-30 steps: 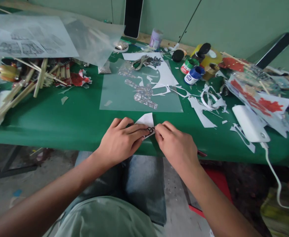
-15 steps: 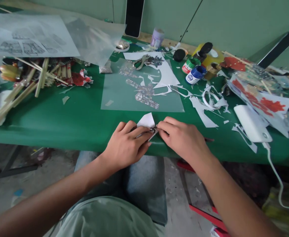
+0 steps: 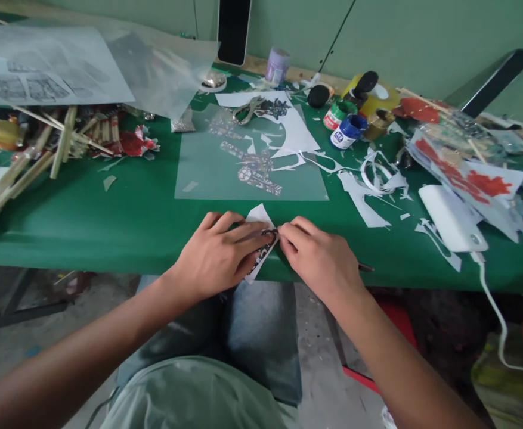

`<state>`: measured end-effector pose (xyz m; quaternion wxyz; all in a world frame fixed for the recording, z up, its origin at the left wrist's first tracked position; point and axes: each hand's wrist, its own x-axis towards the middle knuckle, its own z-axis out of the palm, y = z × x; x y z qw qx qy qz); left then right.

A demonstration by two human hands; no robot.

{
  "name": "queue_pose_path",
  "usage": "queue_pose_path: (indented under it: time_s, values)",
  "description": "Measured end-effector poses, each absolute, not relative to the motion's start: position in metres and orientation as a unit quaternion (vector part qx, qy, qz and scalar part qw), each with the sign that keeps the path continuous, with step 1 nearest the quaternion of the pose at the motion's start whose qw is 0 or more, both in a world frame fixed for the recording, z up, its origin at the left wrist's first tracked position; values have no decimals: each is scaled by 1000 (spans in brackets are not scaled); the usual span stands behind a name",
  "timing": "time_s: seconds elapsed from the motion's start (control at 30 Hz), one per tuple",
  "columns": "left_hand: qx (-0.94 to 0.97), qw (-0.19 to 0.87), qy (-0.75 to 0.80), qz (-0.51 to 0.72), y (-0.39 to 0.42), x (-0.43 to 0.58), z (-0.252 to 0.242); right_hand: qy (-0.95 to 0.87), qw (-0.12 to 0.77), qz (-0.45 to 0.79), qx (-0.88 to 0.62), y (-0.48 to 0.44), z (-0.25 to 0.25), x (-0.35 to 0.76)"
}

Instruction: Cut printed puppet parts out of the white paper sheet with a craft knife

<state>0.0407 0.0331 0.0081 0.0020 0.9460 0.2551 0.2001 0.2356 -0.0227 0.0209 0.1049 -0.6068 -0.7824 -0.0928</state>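
Note:
Close to the front edge of the table, my left hand (image 3: 219, 256) holds down a small white paper piece (image 3: 257, 213) with a black-and-white printed pattern. Its fingers lie across the print and cover much of it; the thumb is at the paper's lower left side. My right hand (image 3: 321, 253) is closed in a pinch at the paper's right edge, fingertips almost meeting those of the left. A thin dark tip shows at this pinch, but its kind is hidden by the fingers. A slim dark rod end (image 3: 366, 267) sticks out beside my right wrist.
Behind my hands lies a translucent sheet (image 3: 198, 173) with patterned cutouts, scissors (image 3: 248, 111) and white paper scraps (image 3: 363, 199). Paint jars (image 3: 348, 132) stand at the back right, near a white power bank (image 3: 451, 220) with a cable. Wooden sticks (image 3: 42, 155) are piled at left.
The paper has turned and shifted slightly, showing more of its lower printed part. Both hands have moved a little left in view, which has itself shifted.

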Motion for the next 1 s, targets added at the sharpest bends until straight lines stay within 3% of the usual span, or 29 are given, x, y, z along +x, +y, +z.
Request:
queue_pose_path:
  time_s: [0.6,0.77,1.0]
  values:
    - [934,-36,280,218,17,46,3,-752,87,-97,-647,-28,25,233]
    - [931,-36,288,223,13,52,2,-799,100,-85,-586,-20,25,249]
    - [945,-32,248,213,22,48,2,-771,142,-54,-618,-23,19,245]
